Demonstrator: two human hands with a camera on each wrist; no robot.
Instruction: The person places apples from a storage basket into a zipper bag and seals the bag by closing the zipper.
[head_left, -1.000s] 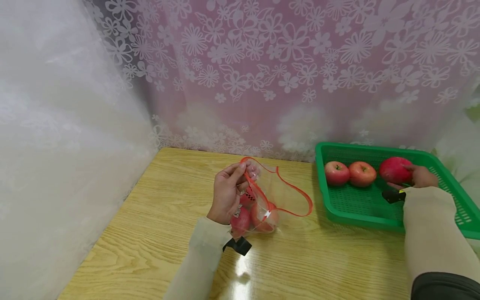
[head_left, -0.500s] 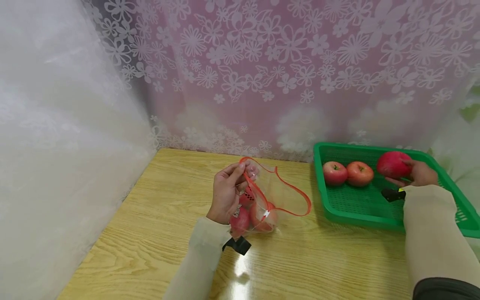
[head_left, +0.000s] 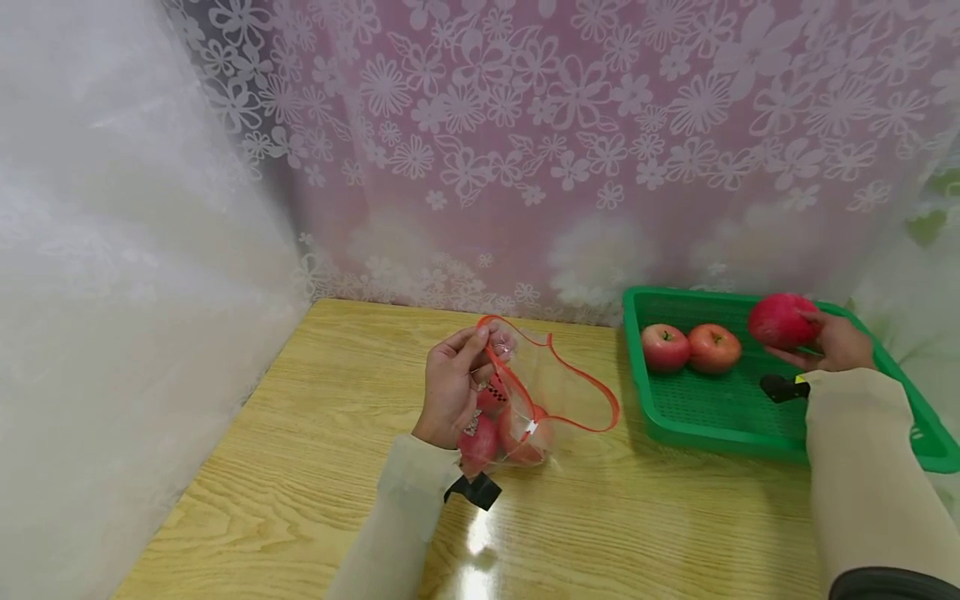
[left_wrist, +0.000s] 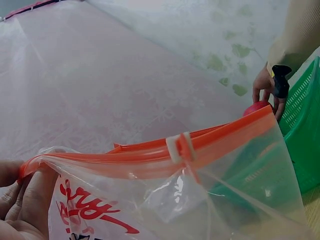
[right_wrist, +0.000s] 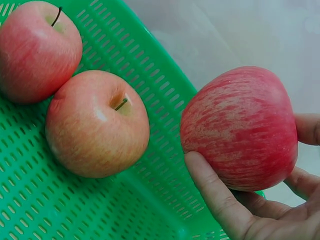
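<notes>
A clear zip bag (head_left: pixel 577 400) with an orange-red rim stands on the table, its mouth spread wide. My left hand (head_left: pixel 453 379) pinches the rim at its left side. Through the plastic show a pomegranate (head_left: pixel 480 442) with a dry crown and an apple (head_left: pixel 521 437). The left wrist view shows the bag's white slider (left_wrist: pixel 181 148) and red lettering. Over the back right of the green basket (head_left: pixel 720 437), my right hand (head_left: pixel 843 343) grips a deep red apple (right_wrist: pixel 240 127), thumb and fingers round it. Two paler apples (head_left: pixel 665 347) sit together in the basket's back left corner.
The wooden table (head_left: pixel 315 467) ends at a pink flowered curtain (head_left: pixel 480 167) behind and a white sheet (head_left: pixel 135 292) at the left. The basket's raised wall stands between the bag and the basket's apples.
My right hand has lifted the deep red apple up from the basket floor and slightly left. My left hand and the bag have stayed in place.
</notes>
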